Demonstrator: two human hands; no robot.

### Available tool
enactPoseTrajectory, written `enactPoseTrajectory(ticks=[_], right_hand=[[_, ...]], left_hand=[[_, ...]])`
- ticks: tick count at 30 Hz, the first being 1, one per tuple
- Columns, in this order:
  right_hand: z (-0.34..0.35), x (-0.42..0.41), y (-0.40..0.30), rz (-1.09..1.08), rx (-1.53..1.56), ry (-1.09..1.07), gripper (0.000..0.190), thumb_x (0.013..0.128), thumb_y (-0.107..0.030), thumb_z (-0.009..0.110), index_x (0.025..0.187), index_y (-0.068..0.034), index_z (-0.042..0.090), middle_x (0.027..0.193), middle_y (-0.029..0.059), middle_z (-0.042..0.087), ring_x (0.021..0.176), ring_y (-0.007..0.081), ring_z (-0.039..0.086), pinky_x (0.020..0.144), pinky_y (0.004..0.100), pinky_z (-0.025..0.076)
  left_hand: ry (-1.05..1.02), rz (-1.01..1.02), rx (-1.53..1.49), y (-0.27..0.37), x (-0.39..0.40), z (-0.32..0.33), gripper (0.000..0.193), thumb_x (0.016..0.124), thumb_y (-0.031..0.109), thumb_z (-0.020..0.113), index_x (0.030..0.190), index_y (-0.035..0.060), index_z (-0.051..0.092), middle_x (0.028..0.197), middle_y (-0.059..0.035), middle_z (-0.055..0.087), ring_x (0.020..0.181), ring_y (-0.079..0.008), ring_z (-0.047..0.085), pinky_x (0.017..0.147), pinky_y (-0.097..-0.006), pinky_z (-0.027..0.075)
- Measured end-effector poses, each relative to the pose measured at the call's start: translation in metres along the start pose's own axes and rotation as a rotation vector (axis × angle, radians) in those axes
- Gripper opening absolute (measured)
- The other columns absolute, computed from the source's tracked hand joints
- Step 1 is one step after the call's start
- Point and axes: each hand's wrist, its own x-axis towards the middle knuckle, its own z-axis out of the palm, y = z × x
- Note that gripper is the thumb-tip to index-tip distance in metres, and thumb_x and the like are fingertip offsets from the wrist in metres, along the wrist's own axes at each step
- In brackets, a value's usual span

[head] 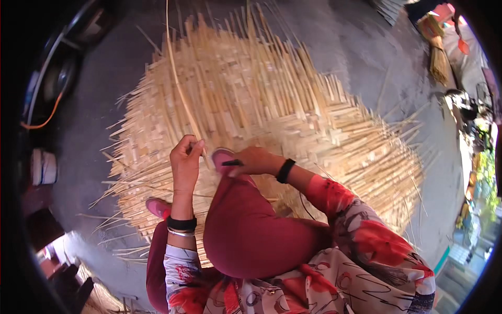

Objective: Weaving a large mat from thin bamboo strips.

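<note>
Between the thumb and fingers of my left hand is a long pale split strip, probably bamboo. It runs up past the far edge of the woven mat. My right hand, slightly blurred, is closed around a small dark tool. Most of that tool is hidden in the fist, so its kind cannot be told. Both hands are above the mat, the right one beside my bent knee and shoe. Loose strip ends stick out all round the mat.
Under the mat lies a grey floor. A white bucket-like container stands at the left, with an orange cord further up. A straw broom is at the upper right. My other shoe rests on the mat.
</note>
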Motion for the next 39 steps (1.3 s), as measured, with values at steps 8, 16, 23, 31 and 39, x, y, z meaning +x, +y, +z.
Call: enactPoseTrajectory(ticks=[8, 16, 23, 31, 39], right_hand=[[-0.044, -0.03, 0.002, -0.085, 0.6, 0.107, 0.054, 0.083, -0.038, 0.066, 0.121, -0.001, 0.054, 0.105, 0.0147, 0.063, 0.085, 0.0193, 0.063, 0.071, 0.0311, 0.051], [-0.106, -0.01, -0.159, -0.384, 1.002, 0.262, 0.018, 0.087, -0.018, 0.064, 0.094, -0.002, 0.06, 0.079, 0.0082, 0.065, 0.066, 0.0139, 0.063, 0.06, 0.0241, 0.049], [-0.111, -0.042, -0.186, -0.447, 0.94, 0.377, 0.014, 0.088, -0.011, 0.062, 0.083, -0.001, 0.053, 0.069, 0.0059, 0.059, 0.057, 0.0118, 0.059, 0.053, 0.0218, 0.046], [-0.134, -0.038, -0.181, -0.491, 0.87, 0.912, 0.006, 0.093, -0.007, 0.054, 0.094, -0.002, 0.052, 0.075, 0.0042, 0.058, 0.067, 0.0085, 0.055, 0.059, 0.0215, 0.045], [-0.188, -0.033, -0.139, -0.507, 0.637, 1.084, 0.016, 0.093, -0.011, 0.055, 0.106, -0.002, 0.057, 0.081, 0.0033, 0.061, 0.071, 0.0059, 0.055, 0.059, 0.0193, 0.042]], left_hand=[[-0.242, 0.276, 0.277, 0.095, -0.05, -0.047, 0.02, 0.082, 0.011, 0.066, 0.076, 0.0007, 0.05, 0.061, -0.0033, 0.044, 0.061, -0.0086, 0.043, 0.056, -0.0297, 0.04], [-0.033, 0.315, 0.705, 0.154, -0.123, -0.057, 0.021, 0.08, 0.018, 0.068, 0.074, 0.0011, 0.056, 0.061, -0.0104, 0.054, 0.06, -0.0231, 0.054, 0.058, -0.0365, 0.04], [-0.118, 0.221, 0.614, 0.17, -0.15, -0.057, 0.021, 0.074, 0.018, 0.069, 0.069, 0.0009, 0.058, 0.065, -0.0153, 0.059, 0.067, -0.0323, 0.058, 0.063, -0.04, 0.043], [-0.021, 0.319, 0.856, 0.189, -0.161, -0.05, 0.025, 0.08, 0.024, 0.067, 0.071, 0.0033, 0.057, 0.065, -0.0139, 0.057, 0.07, -0.0333, 0.058, 0.064, -0.0413, 0.042], [0.05, 0.219, 0.999, 0.164, -0.151, -0.077, 0.028, 0.081, 0.029, 0.065, 0.07, 0.0044, 0.057, 0.068, -0.0142, 0.059, 0.076, -0.0353, 0.058, 0.068, -0.0445, 0.043]])
